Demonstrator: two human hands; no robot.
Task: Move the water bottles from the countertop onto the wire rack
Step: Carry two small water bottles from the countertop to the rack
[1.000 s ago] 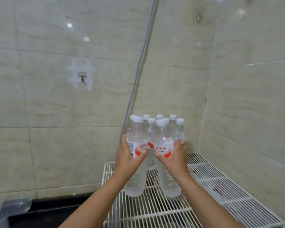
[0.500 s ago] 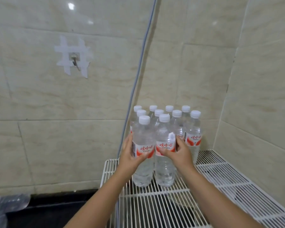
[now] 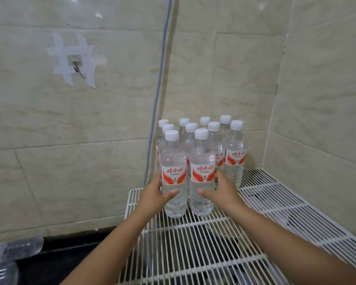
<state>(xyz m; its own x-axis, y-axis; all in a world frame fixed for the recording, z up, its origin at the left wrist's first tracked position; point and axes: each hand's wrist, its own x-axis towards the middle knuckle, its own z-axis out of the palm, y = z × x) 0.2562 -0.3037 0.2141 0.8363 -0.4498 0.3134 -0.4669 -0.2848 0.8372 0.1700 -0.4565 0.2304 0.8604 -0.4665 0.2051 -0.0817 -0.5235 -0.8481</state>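
Water bottles (image 3: 201, 145) clustered upright at wire rack (image 3: 286, 204) back corner, front two gripped by left hand (image 3: 155, 195) and right hand (image 3: 222, 191), bases on wires; more bottles (image 3: 19, 250) apparently left lying on dark worktop (image 3: 70, 262).

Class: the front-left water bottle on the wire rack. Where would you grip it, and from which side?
Grip the front-left bottle around its labelled middle, coming from its open left side, as the left hand does; other bottles crowd its right and back.
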